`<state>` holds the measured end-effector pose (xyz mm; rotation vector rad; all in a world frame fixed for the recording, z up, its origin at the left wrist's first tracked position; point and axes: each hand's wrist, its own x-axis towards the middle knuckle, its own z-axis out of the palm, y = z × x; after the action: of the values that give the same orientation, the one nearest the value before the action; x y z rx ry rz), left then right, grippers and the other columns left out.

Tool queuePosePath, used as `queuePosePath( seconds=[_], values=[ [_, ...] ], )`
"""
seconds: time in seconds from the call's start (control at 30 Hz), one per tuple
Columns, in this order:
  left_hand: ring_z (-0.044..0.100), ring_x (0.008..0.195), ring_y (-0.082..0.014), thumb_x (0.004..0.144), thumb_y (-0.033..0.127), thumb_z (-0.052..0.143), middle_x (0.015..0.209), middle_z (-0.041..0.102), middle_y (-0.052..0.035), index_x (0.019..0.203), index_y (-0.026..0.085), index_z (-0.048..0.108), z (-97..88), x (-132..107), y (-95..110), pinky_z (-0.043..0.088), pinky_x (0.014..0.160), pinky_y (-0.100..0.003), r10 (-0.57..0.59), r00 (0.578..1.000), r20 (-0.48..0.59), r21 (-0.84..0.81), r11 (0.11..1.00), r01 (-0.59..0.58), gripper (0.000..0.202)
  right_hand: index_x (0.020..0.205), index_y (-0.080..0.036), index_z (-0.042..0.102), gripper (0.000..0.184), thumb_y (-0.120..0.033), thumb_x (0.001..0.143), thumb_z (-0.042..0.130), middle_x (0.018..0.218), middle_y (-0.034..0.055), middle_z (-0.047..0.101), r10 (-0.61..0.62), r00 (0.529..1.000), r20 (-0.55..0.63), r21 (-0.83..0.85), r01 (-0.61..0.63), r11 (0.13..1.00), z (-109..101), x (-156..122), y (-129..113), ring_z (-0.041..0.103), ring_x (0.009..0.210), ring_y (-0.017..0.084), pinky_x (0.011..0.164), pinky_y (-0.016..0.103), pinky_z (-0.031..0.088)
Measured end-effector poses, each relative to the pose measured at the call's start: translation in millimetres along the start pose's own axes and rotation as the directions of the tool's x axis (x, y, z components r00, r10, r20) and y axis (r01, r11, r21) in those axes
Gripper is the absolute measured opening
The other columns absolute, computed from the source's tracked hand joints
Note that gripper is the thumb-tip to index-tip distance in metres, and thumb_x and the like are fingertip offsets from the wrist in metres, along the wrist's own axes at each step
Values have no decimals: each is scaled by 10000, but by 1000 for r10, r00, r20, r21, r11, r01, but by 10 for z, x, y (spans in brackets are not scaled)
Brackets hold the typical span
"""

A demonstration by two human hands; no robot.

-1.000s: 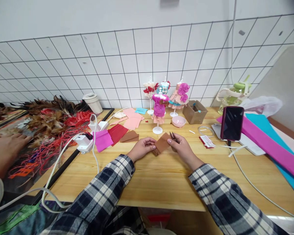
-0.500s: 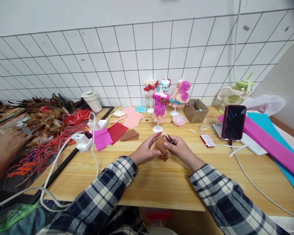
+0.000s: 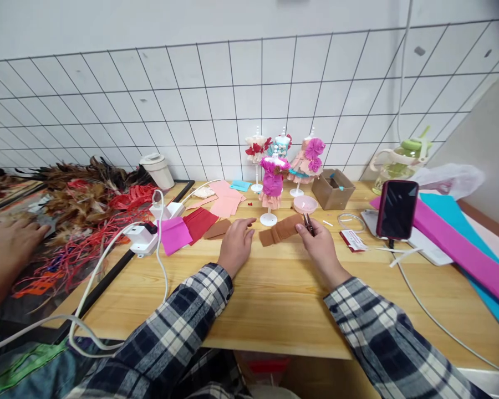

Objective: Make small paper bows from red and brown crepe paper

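Observation:
My right hand (image 3: pixel 319 246) is closed around small dark scissors (image 3: pixel 309 224), points upward. Its thumb and fingers also pinch the right end of a creased strip of brown paper (image 3: pixel 280 230). My left hand (image 3: pixel 236 245) is off the strip, fingers apart, above the table beside two flat brown paper pieces (image 3: pixel 217 229). Behind the strip stands a small white dress form (image 3: pixel 270 185) in a magenta top and peach skirt, with brown paper ruffles near its neckline. Three more dressed forms are behind it, one with magenta flowers (image 3: pixel 315 148).
Red paper (image 3: pixel 199 224), magenta paper (image 3: pixel 175 236) and peach sheets (image 3: pixel 224 199) lie left, near a power strip (image 3: pixel 143 239) with cables. A pink bowl (image 3: pixel 305 204), cardboard box (image 3: pixel 333 189) and propped phone (image 3: pixel 396 209) are right. Another person's hand (image 3: pixel 12 246) rests by feathers (image 3: pixel 77 199).
My left hand has let go of the brown paper and moved left. The folded paper has opened into a longer strip, and my right hand has shifted slightly right with it.

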<state>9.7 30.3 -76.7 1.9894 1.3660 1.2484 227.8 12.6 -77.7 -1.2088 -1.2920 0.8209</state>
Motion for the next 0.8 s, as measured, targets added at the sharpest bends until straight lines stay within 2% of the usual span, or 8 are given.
queuePosePath(
  seconds=[0.07,0.1,0.13,0.2,0.27,0.43,0.63,0.8],
  values=[
    [591,770,-179,876,441,465,870,648,-77,1059,165,637,24,-31,25,461,732,-289,-150,983,101,-152,975,164,373,821,-168,587,298,-464,783,586,700,14,588,-71,997,27,-131,74,989,27,-30,2,485,606,129,571,247,389],
    [579,644,-156,874,521,422,760,646,-66,994,144,651,42,-50,35,453,622,-261,-232,940,251,-233,928,291,457,801,-171,603,274,-444,790,589,710,18,607,-93,992,83,-186,107,977,51,-61,-7,502,621,137,593,253,393],
    [558,549,-141,861,605,368,676,639,-64,929,121,660,62,-68,41,426,536,-242,-289,850,441,-283,854,437,569,795,-176,619,251,-424,803,582,711,18,621,-114,978,174,-242,155,958,81,-98,-21,515,625,140,604,254,392],
    [572,497,-142,812,732,258,632,654,-97,840,90,668,101,-95,37,405,474,-230,-297,592,749,-282,665,691,762,816,-195,651,217,-391,833,561,733,16,653,-149,914,377,-312,277,909,144,-181,-60,546,643,144,624,252,390],
    [649,606,-177,770,787,238,731,696,-135,880,86,673,125,-109,16,462,542,-245,-238,440,866,-281,496,822,832,860,-218,670,195,-353,862,529,782,19,683,-167,836,522,-328,378,866,190,-254,-102,581,688,150,656,249,399],
    [672,778,-185,814,584,528,922,714,-118,1033,119,645,118,-107,-41,520,747,-314,-182,528,829,-482,247,841,527,1002,-243,662,209,-229,857,512,934,41,712,-202,726,657,-363,539,760,217,-337,-161,628,802,169,724,252,406],
    [674,863,-207,847,270,584,993,705,-149,1037,87,661,83,-54,-64,512,802,-325,-219,628,747,-611,149,778,275,886,-242,663,148,-238,862,517,866,30,718,-181,671,719,-419,626,658,238,-353,-181,634,771,167,664,238,378],
    [671,869,-179,827,230,623,999,707,-135,1055,104,653,93,-29,-90,492,853,-317,-270,717,642,-691,200,694,263,901,-254,674,166,-237,866,513,887,29,726,-194,652,733,-375,626,684,246,-357,-183,643,758,159,638,228,374]
  ],
)
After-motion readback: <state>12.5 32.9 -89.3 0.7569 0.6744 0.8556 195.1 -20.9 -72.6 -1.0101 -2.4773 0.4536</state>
